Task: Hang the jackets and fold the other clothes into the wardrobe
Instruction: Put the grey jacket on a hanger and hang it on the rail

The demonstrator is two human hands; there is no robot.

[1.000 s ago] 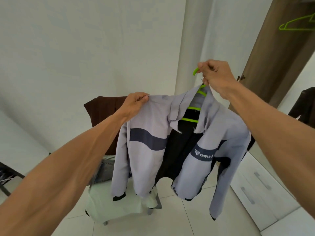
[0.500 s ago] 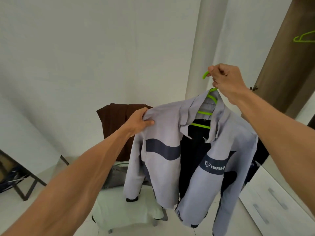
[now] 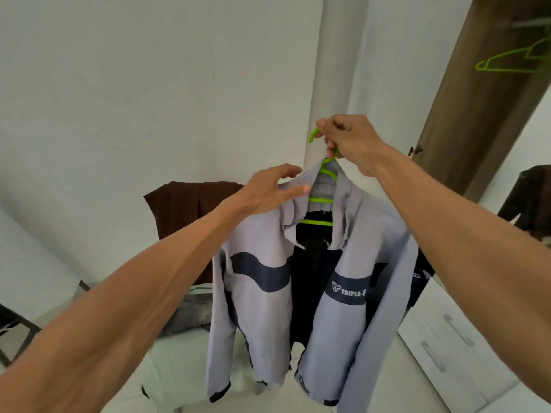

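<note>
Pinching the green hanger (image 3: 320,201) by its hook, the right grip (image 3: 348,141) holds the grey jacket (image 3: 262,308) up in mid-room, left of the wardrobe (image 3: 477,99). The left grip (image 3: 268,189), fingers (image 3: 286,171) spread, hovers at its collar. This jacket seems ready to hang inside; the clothes pile (image 3: 176,362) behind awaits sorting.

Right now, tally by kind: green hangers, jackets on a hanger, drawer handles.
Green hangers: 2, held hanger and wardrobe hanger
Jackets on a hanger: 1, grey jacket
Drawer handles: 2, upper handle and lower handle
Total: 5
</note>
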